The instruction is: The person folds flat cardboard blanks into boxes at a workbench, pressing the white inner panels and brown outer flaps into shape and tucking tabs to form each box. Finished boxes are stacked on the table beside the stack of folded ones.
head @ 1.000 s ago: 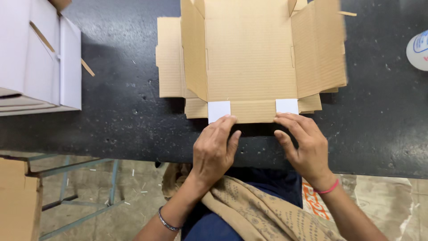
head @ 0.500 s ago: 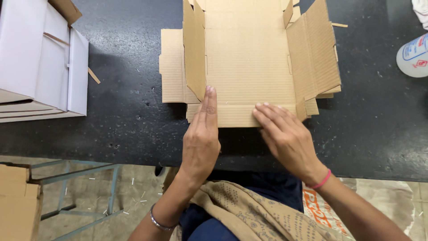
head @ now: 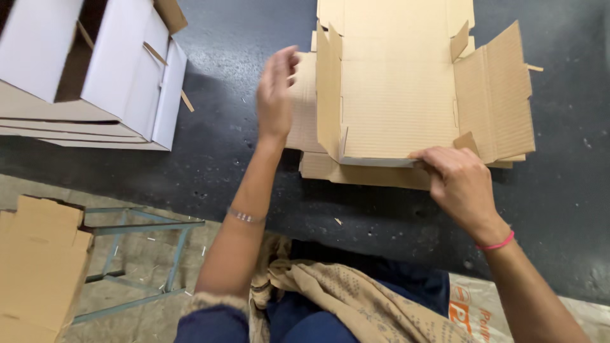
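— Position of the flat brown corrugated cardboard box blank (head: 397, 108)?
— Between both hands, on the black table (head: 229, 146).
— Grip?
— Right hand (head: 460, 184) pinches its near edge. Left hand (head: 276, 92) is raised, open, holding nothing, beside the upright left flap.
— Surroundings?
— White folded cartons (head: 95, 70) sit beyond the left hand.

Bare dark table (head: 241, 146) lies open between white boxes (head: 108, 76) and cardboard box (head: 400, 108) — raised flaps wall its sides.

Even, soft overhead light; the dark table (head: 216, 152) shows faint sheen, no hard glare; soft shadow under the white boxes (head: 95, 70) far left; the raised left hand (head: 274, 89) is motion-blurred.
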